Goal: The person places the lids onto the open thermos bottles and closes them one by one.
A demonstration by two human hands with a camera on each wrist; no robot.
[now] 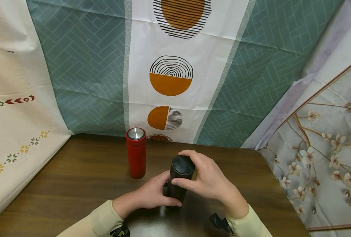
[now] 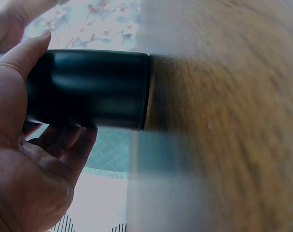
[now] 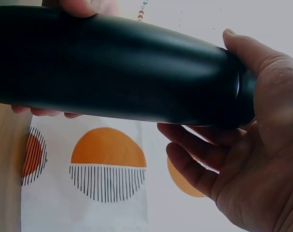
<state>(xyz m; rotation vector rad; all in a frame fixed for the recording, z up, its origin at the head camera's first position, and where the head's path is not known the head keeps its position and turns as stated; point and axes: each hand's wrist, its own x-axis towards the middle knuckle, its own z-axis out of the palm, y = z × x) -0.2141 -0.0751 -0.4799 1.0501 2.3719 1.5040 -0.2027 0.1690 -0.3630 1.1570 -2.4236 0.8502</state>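
A black flask stands upright on the brown table, its base meeting the wood in the left wrist view. My left hand grips the lower body, thumb on the near side and fingers curled behind. At the top, my right hand holds the flask round its dark lid, with the thumb across the front. The right wrist view shows the flask's smooth side between both hands. To the left, apart from both hands, a red flask with a silver-topped lid stands upright.
The wooden table runs back to a patterned green and white cloth. A cream cloth hangs along the left, and a floral cloth along the right. Dark straps sit at both wrists.
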